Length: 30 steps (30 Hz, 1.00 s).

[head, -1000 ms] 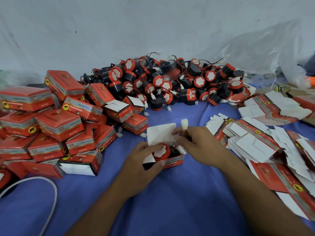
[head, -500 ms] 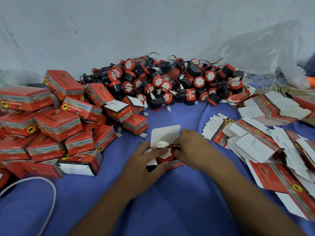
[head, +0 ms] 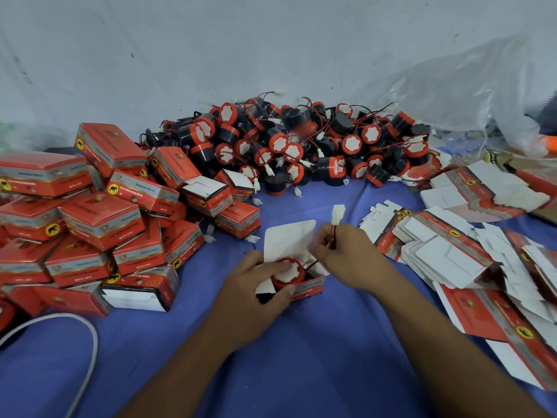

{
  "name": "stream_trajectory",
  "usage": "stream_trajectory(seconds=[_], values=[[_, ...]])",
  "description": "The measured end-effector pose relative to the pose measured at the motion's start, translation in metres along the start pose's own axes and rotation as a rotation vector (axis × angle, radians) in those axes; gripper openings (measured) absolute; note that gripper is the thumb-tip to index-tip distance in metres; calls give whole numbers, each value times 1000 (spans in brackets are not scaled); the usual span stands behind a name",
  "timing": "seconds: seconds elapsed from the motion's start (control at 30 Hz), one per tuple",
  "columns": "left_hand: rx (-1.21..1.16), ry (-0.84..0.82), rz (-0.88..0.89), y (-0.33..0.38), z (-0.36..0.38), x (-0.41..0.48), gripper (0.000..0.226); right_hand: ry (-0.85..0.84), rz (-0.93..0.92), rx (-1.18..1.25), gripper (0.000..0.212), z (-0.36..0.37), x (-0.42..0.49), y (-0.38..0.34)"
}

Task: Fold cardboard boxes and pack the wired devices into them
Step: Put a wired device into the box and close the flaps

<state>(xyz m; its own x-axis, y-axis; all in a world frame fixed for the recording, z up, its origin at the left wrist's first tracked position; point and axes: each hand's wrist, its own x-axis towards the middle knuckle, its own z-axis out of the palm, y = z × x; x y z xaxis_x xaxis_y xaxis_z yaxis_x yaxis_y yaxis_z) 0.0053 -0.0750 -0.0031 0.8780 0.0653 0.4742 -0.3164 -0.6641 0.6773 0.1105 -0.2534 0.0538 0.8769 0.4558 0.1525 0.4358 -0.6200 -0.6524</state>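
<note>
**If the lead is left outside, the flap will jam**

Should the left hand (head: 250, 297) loosen its grip, the load could tip over. Its fingers lie over the device (head: 286, 273) and its thumb presses the front of the open box (head: 307, 289), which sits on the blue cloth (head: 301, 357) just right of the closed boxes (head: 99, 218). Further right, the right hand (head: 352, 260) pinches the wire (head: 333, 241), with the white connector (head: 337, 214) standing above the fingers. A hard tug may lift the device, and a loosely coiled wire could catch under the white flap (head: 289, 239). The device is a black drum with an orange rim and a white face, and it nearly fills the box.
</note>
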Motion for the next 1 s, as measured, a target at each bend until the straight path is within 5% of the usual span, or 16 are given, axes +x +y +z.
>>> stream_trajectory(seconds=[0.1,0.27,0.33,0.4,0.43,0.57,0.7,1.0], values=[[-4,28,-10,-2,0,0,36,70,42,268,29,4,2,-2],[-28,35,-21,-1,0,0,35,321,201,900,6,-1,8,-2],[-35,35,-31,-1,0,0,37,355,226,1102,27,1,8,-2],[-30,37,-47,-2,0,0,38,309,212,1024,68,7,7,-1],[-26,36,-54,-2,0,0,38,279,203,901,72,11,5,-3],[-6,37,-53,-2,-1,0,38,252,149,681,24,11,3,-4],[12,44,-48,-2,-2,1,37,285,4,257,29,9,1,-1],[-5,61,-62,2,2,6,37,147,-247,361,36,-2,1,2]])
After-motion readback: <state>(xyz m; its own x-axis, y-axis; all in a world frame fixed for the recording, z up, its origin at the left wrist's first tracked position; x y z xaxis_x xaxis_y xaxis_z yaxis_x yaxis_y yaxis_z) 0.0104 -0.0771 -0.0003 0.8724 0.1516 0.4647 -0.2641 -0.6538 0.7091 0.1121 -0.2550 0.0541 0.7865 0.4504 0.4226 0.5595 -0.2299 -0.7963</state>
